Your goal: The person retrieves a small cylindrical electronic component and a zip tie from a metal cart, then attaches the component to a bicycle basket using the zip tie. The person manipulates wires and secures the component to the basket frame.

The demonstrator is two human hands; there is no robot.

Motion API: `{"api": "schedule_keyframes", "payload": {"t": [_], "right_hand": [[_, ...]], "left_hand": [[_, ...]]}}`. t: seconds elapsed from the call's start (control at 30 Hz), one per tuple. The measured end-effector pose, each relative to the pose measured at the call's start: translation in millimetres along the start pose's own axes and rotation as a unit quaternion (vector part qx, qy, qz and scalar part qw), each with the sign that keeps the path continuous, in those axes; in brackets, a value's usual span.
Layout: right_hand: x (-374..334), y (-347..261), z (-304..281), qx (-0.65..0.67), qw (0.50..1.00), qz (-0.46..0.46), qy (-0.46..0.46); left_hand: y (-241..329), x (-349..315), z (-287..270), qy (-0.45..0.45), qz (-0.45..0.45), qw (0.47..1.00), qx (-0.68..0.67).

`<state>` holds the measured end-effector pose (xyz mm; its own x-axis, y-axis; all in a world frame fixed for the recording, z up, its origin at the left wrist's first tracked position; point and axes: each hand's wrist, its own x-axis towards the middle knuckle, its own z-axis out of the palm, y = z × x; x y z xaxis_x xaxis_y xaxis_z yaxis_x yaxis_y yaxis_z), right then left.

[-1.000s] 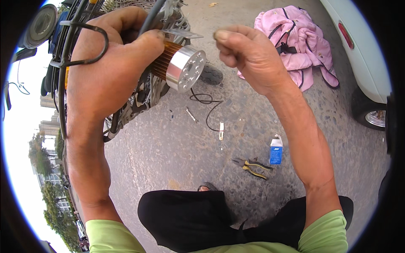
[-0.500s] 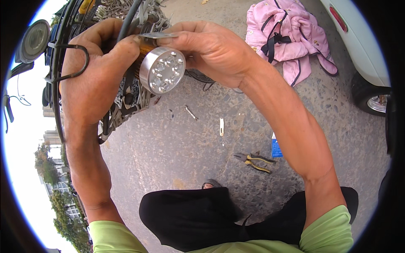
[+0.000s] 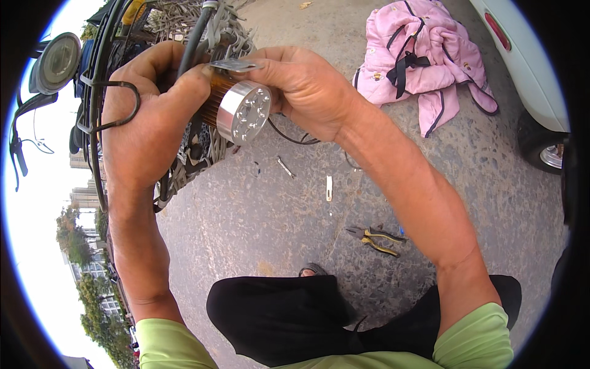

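Observation:
A round LED lamp [image 3: 244, 114] with a silver rim and an amber ribbed body is held between my hands at the upper left, its clear face turned to the right. My left hand [image 3: 144, 126] is closed around the lamp's rear, thumb at the end of a flat metal plate [image 3: 232, 64] on top. My right hand [image 3: 301, 86] pinches the plate's other end, thumb above and fingers curled beneath. Most fingertips and the lamp's back are hidden. A dark cable [image 3: 292, 139] hangs below my right hand.
A vehicle's metal rack [image 3: 92, 74] and woven basket [image 3: 236, 43] stand close around my left hand, with a round mirror or lamp [image 3: 58, 63] beyond. Pliers [image 3: 375, 240], a wrench [image 3: 286, 167] and a white strip [image 3: 329, 189] lie on the ground. A pink quilted cover [image 3: 424, 61] lies near a white car [image 3: 528, 61].
The lamp's face has turned further to the right in my hands, and the cable below shows more. The view has shifted slightly; my right forearm now covers most of the blue box.

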<state>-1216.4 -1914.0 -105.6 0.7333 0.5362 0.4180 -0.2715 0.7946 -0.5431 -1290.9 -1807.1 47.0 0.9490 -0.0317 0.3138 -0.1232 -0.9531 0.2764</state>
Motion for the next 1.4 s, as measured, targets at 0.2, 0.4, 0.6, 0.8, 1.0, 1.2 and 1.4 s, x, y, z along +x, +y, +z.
{"api": "schedule_keyframes", "payload": {"t": [0.2, 0.4, 0.6, 0.8, 1.0, 1.2, 1.4], "right_hand": [[5.0, 13.3, -7.1, 0.044, 0.998, -0.022, -0.032], [4.6, 11.4, -2.2, 0.043, 0.999, -0.018, -0.023], [1.3, 7.7, -0.3, 0.017, 1.000, -0.004, -0.009], [-2.8, 9.5, 9.7, 0.071, 0.997, 0.000, 0.020], [-4.1, 11.0, 12.8, 0.074, 0.997, -0.003, 0.004], [-4.3, 6.7, 11.4, 0.073, 0.997, -0.003, -0.002], [-1.4, -3.6, 6.7, 0.026, 1.000, 0.005, 0.004]], "left_hand": [[-1.3, -0.8, -0.8, -0.002, -0.007, 1.000, -0.010], [-1.6, -2.8, 0.1, 0.007, -0.010, 1.000, -0.021], [-4.7, -1.9, -1.4, 0.005, -0.010, 1.000, 0.016], [-5.7, -2.4, 0.1, 0.010, 0.001, 1.000, 0.021], [-8.3, -7.1, -4.0, -0.008, -0.004, 1.000, 0.010], [-11.2, -1.6, -7.7, -0.028, 0.004, 1.000, 0.014], [-4.4, -0.3, -1.2, -0.003, 0.002, 1.000, 0.018]]}}
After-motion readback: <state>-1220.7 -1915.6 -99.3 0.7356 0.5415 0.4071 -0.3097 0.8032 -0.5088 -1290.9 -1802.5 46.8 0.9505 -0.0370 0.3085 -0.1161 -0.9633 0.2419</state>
